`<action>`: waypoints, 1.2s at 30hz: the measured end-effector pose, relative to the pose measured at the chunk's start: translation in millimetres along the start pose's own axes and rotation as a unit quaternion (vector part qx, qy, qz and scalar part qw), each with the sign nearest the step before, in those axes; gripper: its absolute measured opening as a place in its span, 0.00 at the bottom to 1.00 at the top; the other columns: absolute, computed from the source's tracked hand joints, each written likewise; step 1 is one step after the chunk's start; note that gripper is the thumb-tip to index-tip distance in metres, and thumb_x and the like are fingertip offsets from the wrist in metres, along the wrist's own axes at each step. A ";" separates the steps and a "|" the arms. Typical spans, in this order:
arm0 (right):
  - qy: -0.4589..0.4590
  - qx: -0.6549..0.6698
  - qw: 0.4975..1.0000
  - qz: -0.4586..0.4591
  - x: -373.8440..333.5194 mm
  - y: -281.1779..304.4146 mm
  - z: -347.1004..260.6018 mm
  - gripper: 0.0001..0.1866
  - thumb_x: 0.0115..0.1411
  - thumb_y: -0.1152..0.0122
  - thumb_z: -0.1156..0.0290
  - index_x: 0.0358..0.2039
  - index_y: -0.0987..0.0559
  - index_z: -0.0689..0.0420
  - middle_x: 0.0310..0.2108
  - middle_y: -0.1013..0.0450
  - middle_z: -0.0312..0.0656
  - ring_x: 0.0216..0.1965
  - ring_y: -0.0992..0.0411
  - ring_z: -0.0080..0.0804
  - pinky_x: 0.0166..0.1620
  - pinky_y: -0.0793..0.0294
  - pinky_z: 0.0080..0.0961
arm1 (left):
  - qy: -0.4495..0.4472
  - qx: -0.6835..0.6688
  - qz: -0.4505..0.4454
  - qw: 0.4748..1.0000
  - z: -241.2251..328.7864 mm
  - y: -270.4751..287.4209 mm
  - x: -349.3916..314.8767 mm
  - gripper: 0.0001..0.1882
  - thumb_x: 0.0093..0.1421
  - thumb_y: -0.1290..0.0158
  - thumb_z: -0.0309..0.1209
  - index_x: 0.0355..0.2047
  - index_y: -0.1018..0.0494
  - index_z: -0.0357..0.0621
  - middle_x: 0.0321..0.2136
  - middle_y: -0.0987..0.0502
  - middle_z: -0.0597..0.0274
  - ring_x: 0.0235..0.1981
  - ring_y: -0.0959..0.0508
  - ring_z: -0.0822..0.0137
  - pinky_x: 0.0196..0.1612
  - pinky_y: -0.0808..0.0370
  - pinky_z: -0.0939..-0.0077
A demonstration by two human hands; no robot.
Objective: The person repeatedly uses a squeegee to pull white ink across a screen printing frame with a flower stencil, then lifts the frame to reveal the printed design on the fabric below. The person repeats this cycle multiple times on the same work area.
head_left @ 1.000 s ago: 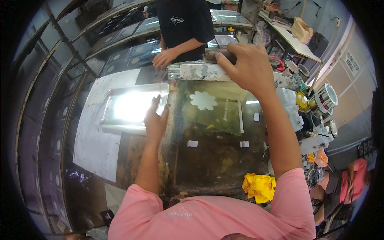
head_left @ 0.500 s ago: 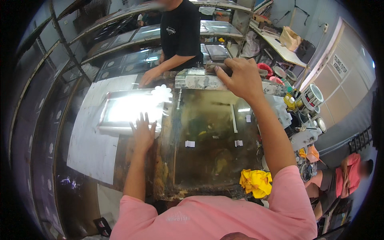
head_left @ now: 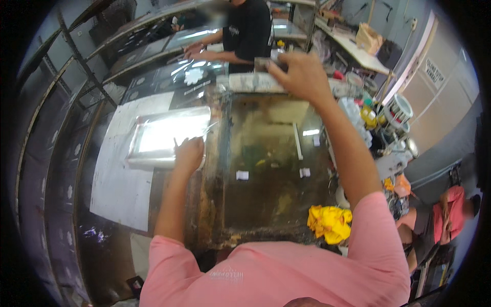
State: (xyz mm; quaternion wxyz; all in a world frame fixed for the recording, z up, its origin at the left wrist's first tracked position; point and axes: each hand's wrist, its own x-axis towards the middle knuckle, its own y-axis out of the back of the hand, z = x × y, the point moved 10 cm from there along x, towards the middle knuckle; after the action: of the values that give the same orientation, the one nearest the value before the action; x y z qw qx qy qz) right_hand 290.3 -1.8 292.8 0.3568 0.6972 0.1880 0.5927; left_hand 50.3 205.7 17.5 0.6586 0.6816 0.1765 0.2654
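1. Head view, left hand (head_left: 190, 154): fingers partly curled; the clear sheet stack (head_left: 166, 134) lies beneath and beyond them. Whether they pinch a sheet cannot be told.
2. Right hand (head_left: 306, 77): fingers closed around the dark block (head_left: 262, 64), above the pale bar (head_left: 250, 82).

A tall metal rack (head_left: 86, 60) stood left of the left hand (head_left: 190, 153), and shelves (head_left: 197, 35) beyond that hand shone with light. Past the right hand (head_left: 305, 77) stood a long pale table (head_left: 369, 60) and a gray-blue wall (head_left: 394, 36), with a pale door (head_left: 442, 102) farther right.
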 end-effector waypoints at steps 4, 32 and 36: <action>0.026 -0.017 0.999 0.041 2.3 -2.3 2.5 0.28 0.66 0.41 0.43 0.36 0.13 0.59 0.33 0.18 0.53 0.40 0.20 0.53 0.47 0.28 0.48 | -0.039 -0.187 -0.119 0.974 104.5 -48.7 -0.3 0.30 0.77 0.63 0.53 0.60 0.21 0.48 0.57 0.20 0.40 0.65 0.26 0.43 0.73 0.53 0.25; -0.008 0.022 1.000 -0.018 21.7 -3.8 5.9 0.31 0.65 0.47 0.45 0.29 0.14 0.64 0.30 0.18 0.57 0.37 0.18 0.53 0.50 0.27 0.47 | -0.239 -0.185 0.087 0.949 317.5 -44.6 -46.8 0.55 0.56 0.54 0.80 0.66 0.24 0.47 0.65 0.32 0.39 0.66 0.33 0.38 0.74 0.62 0.20; 0.000 0.012 1.000 -0.005 13.9 3.7 1.3 0.30 0.65 0.46 0.46 0.29 0.14 0.63 0.29 0.18 0.56 0.37 0.18 0.52 0.49 0.28 0.47 | -0.251 -0.184 0.094 0.946 320.9 -44.6 -48.0 0.56 0.55 0.52 0.81 0.65 0.24 0.45 0.63 0.28 0.39 0.66 0.31 0.38 0.75 0.59 0.24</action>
State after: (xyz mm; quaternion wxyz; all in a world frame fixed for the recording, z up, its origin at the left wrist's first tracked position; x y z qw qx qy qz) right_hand 294.0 4.8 305.0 0.3513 0.7002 0.1987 0.5889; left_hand 207.6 -77.6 -30.2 0.7674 0.6070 -0.1113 0.1737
